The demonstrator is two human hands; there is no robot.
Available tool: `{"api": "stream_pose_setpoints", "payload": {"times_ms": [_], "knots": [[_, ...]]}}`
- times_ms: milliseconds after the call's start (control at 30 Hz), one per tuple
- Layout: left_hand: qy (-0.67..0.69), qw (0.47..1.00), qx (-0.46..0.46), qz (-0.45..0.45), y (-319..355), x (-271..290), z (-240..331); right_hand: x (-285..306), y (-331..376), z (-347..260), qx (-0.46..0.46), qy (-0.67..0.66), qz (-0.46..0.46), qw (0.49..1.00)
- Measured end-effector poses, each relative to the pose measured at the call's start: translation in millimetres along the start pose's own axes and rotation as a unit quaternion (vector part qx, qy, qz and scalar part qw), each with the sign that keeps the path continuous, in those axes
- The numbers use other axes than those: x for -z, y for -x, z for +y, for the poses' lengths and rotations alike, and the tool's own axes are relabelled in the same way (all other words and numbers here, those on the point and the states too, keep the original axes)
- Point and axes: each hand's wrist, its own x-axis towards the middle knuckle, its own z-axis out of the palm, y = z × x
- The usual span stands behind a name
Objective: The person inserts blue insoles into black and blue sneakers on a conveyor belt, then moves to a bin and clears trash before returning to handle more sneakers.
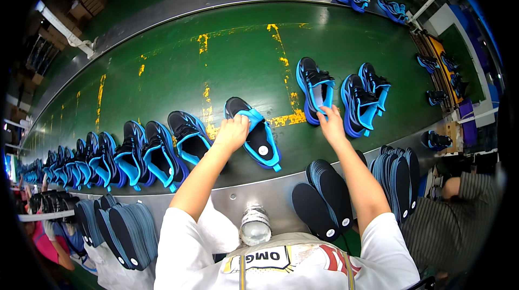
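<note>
Shoes in black and bright blue lie on a wide green conveyor belt (178, 57), seen from above by a person in a white T-shirt. The left hand (233, 132) is closed over the rear edge of a blue insole (254, 118) that sits in the opening of one shoe (254, 133) lying on its side at the near part of the belt; the grip pinches the insole between thumb and fingers. The right hand (331, 125) reaches to a second shoe (315, 89) further right, its fingers curled onto the blue tongue at the shoe's opening; whether this grip is truly clamped is hard to tell. Two more shoes (363, 98) lie just beside it on the right. A long row of matching shoes (130, 155) stretches away to the left along the belt's near edge. On the metal counter (232, 203) in front of the person, stacks of dark insoles (324, 198) stand on edge to the right, with another stack (121, 228) to the left. A clear plastic bottle (255, 226) stands between the forearms, near the chest. Worn yellow markings cross the belt.
</note>
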Motion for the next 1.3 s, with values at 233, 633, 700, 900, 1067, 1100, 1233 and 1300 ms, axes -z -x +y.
{"api": "stream_pose_setpoints", "payload": {"times_ms": [233,633,700,900,1067,1100,1233,1300], "knots": [[-0.089,0.989,-0.007,-0.115,-6.2,10.8,5.2,-8.5,74.5,-61.1,0.087,-0.06,-0.102,0.989],[0.402,0.887,0.215,0.069,4.5,44.0,4.9,114.5,233.0,22.3,-0.105,0.106,-0.122,0.981],[0.588,0.757,0.252,0.13,3.8,60.0,16.1,125.9,246.7,13.8,-0.167,0.071,-0.178,0.967],[0.636,0.727,0.24,0.095,0.7,92.9,33.4,112.1,263.0,12.6,-0.132,0.103,-0.176,0.97],[0.349,0.922,0.126,0.107,-21.4,95.9,63.9,139.0,250.0,18.9,-0.117,0.056,-0.107,0.986],[0.297,0.943,0.113,0.099,-26.2,87.9,71.8,146.6,237.2,21.1,-0.093,0.075,-0.064,0.991],[0.101,0.99,0.026,0.093,-32.0,54.9,84.2,166.7,144.4,0.4,-0.01,0.013,0.014,1.0],[0.03,0.993,0.004,0.11,-33.9,41.1,85.1,166.2,104.1,-25.8,0.037,-0.049,0.044,0.997]]}}
